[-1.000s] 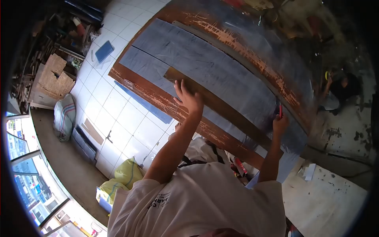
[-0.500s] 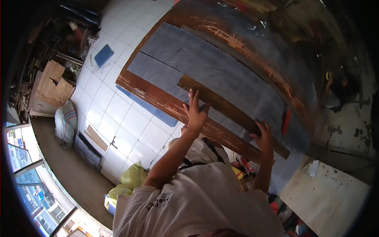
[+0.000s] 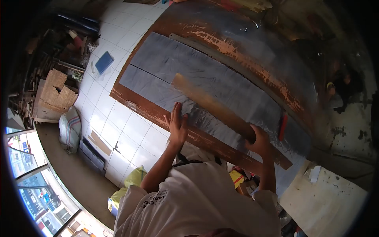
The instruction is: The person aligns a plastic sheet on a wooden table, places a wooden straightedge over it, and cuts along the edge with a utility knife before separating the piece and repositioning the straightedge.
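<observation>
My left hand lies on the near edge of the grey sheet, fingers stretched out and holding nothing. The sheet has a dark lengthwise line and wrinkles beside that hand. My right hand is closed round a long brown wooden strip towards its right end. The strip's far end is blurred and slants across the sheet; whether it is lifted clear I cannot tell. Under the sheet is a worn brown tabletop. A slim red object rests on the sheet right of my right hand.
A long thin grey strip lies along the sheet's far edge. A pale board stands at the lower right. On the tiled floor lie a blue piece and a white sack. Scrap wood is piled at left.
My left hand has slid left and down off the strip, onto the sheet's near edge. My right hand has gone from resting on the strip to gripping it, and the strip has shifted.
</observation>
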A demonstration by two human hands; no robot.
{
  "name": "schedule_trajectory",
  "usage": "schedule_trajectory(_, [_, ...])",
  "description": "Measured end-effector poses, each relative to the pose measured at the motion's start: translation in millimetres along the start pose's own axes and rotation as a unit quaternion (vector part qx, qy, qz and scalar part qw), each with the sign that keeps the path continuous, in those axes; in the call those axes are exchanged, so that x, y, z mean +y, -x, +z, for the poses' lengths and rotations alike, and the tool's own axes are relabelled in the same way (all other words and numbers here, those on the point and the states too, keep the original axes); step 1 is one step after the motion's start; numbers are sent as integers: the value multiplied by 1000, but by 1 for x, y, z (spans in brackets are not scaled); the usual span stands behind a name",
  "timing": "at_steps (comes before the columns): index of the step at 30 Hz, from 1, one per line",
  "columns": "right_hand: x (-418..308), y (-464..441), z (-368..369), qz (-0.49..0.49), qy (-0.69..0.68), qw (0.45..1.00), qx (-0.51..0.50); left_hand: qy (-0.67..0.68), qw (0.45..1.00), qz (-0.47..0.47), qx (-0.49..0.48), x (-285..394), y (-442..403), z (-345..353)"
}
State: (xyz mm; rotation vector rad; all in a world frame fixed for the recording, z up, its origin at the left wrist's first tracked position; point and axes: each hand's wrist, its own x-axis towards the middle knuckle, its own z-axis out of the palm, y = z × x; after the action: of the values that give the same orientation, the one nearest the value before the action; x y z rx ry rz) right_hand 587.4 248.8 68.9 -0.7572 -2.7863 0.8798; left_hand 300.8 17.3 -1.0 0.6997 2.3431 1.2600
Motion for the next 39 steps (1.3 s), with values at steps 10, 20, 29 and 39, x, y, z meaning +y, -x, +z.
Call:
schedule_trajectory(10, [-49, -174, -7, -66, 6, 996, 66, -2, 983, 76, 169, -6, -62, -43])
schedule_trajectory(20, [-45, -311, 75, -82, -2, 996, 20, -266, 926, 49, 265, -114, -208, -164])
schedule_trajectory(29, [-50, -314, 72, -82, 118, 990, 3, -305, 938, 59, 153, -105, -218, -187])
schedule_trajectory(39, [-43, -215, 51, -6, -82, 974, 209, -293, 950, 61, 94, -125, -254, -216])
